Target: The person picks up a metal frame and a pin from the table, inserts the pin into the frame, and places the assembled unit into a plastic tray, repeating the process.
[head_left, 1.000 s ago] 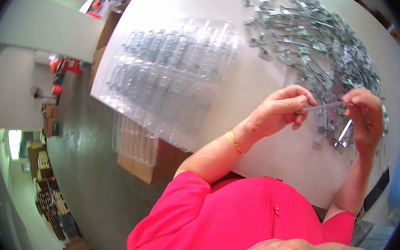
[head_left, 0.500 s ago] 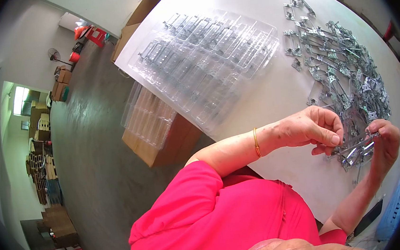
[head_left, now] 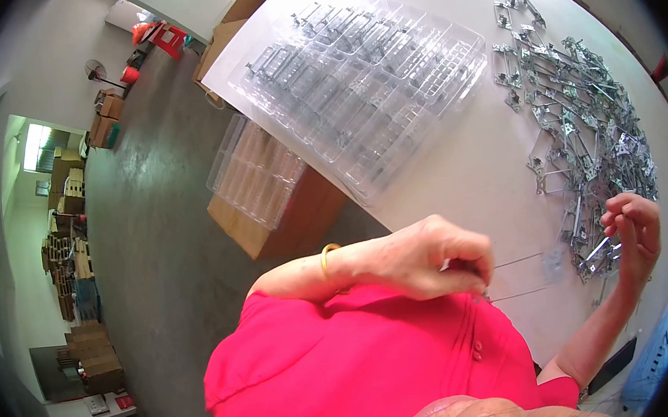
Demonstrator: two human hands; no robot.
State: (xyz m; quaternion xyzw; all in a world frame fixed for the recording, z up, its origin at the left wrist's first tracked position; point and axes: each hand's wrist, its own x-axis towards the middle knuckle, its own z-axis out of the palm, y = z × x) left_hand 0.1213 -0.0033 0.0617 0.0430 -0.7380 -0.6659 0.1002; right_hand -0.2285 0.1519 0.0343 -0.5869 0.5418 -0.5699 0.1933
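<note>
My left hand [head_left: 442, 259], with a gold bangle on its wrist, is closed in front of my chest. Its fingers grip one end of a metal rod bracket [head_left: 517, 260], two thin rods with a plate at the far end, blurred by motion. At the table's right side my right hand [head_left: 634, 230] is raised with fingers bent and apart, and I see nothing in it. Close beside that hand lies a tangled heap of metal rod brackets [head_left: 581, 123]. Clear plastic trays [head_left: 368, 142] lie across the table, with similar brackets set in rows towards the far end.
The white table [head_left: 467, 181] has a curved far edge. A cardboard box [head_left: 272, 226] with another clear tray on it stands below its left edge. A blue printed bag [head_left: 664, 346] is at the lower right. Cartons [head_left: 107, 117] and a red stool [head_left: 168, 40] stand on the floor farther off.
My left hand has moved left, towards my chest, carrying a bracket away from the heap. My right hand has let go of the metal piece it was touching. The view has shifted slightly.
</note>
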